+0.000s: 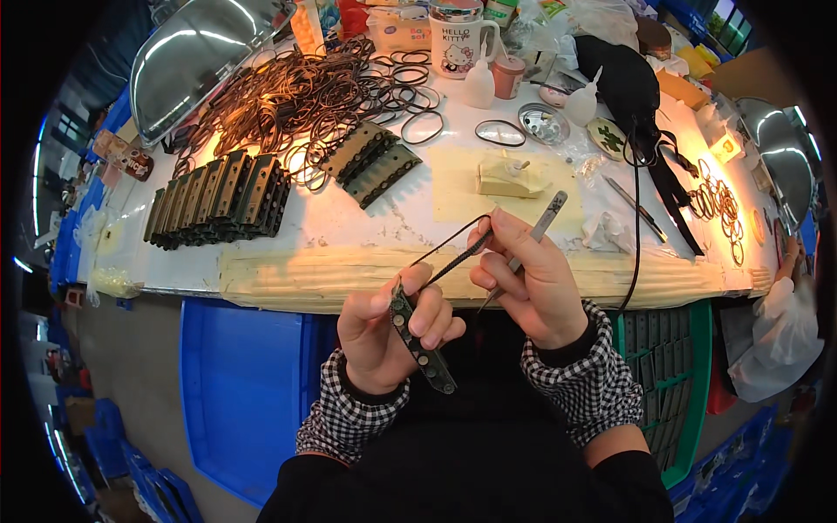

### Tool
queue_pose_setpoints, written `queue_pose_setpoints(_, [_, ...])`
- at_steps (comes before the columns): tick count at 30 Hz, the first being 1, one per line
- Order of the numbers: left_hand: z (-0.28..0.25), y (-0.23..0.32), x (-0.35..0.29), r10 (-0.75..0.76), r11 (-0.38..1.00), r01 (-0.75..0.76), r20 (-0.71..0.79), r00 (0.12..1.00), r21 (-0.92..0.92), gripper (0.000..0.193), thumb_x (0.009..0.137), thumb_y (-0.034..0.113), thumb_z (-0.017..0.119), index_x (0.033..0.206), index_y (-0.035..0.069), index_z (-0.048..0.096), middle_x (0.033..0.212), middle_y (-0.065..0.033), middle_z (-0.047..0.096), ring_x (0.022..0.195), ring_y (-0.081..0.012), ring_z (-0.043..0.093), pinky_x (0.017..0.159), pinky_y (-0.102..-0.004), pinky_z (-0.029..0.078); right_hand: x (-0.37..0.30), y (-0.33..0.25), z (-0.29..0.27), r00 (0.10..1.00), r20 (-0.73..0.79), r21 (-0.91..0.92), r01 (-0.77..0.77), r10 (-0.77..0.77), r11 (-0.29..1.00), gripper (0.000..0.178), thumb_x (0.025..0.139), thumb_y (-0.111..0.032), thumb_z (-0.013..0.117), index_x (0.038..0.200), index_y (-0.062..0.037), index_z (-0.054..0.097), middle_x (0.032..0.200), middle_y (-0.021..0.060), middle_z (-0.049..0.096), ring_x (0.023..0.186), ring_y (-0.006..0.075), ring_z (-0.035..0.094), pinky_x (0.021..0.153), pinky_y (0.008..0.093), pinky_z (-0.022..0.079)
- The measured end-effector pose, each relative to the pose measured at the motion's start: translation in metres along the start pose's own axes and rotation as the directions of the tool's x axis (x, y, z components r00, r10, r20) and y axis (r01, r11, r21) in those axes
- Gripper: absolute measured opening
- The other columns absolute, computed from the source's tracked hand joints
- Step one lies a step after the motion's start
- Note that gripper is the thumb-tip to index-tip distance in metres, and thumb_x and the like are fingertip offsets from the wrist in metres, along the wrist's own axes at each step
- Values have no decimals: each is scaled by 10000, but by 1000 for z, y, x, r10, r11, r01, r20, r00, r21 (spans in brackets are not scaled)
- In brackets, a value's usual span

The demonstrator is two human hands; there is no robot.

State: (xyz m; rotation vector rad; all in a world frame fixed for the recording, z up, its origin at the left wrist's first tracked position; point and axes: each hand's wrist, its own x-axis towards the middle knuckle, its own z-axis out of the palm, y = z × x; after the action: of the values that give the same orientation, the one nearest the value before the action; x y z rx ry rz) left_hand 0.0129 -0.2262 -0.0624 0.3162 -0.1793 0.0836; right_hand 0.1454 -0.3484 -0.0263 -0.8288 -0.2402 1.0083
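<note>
My left hand [370, 336] is closed round a narrow dark green strip [425, 359] with round metal studs along it, which tilts down toward me. From the fingers of that hand a thin black loop [455, 261] like a rubber belt runs up to my right hand [545, 279]. My right thumb and forefinger pinch the loop's far end and pull it taut. Metal tweezers [549, 213] are also tucked in the right hand, tips pointing down. Whether the loop is attached to the strip is hidden by my left fingers.
Stacked studded strips [218, 196] and a heap of dark loops [288, 96] lie left and back. A yellowish block [510, 176] sits ahead, near a mug [455, 39] and a small metal dish [542, 124]. Blue [200, 392] and green [700, 383] trays flank my lap.
</note>
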Motion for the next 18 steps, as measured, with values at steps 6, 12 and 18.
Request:
queue_pose_setpoints(6, [6,18,-3,112,939,-79,-79,991,336,580,843,313,533,1310,6,379,714,-53,537,665,-177,499,687,-320,356,-1,-5,-2,992,114,-81,62,-52,995,172,973,-221,539,946,-51,546,840,47,629,487,16,343,587,204,390])
queue_pose_setpoints(12, [10,138,35,530,754,-373,-165,832,540,578,895,207,454,1383,-75,322,801,-41,519,755,-160,478,794,-337,411,-6,-9,-2,979,54,-185,204,-197,961,164,954,-194,573,979,-32,568,829,58,619,667,67,492,605,200,401])
queue_pose_setpoints(18, [10,148,46,488,719,-339,-93,868,607,561,893,203,474,1367,-70,352,810,-61,560,775,-184,543,812,-339,439,0,-6,-4,982,32,-249,189,-187,950,252,953,-184,574,1109,10,612,937,91,679,673,47,491,613,195,406])
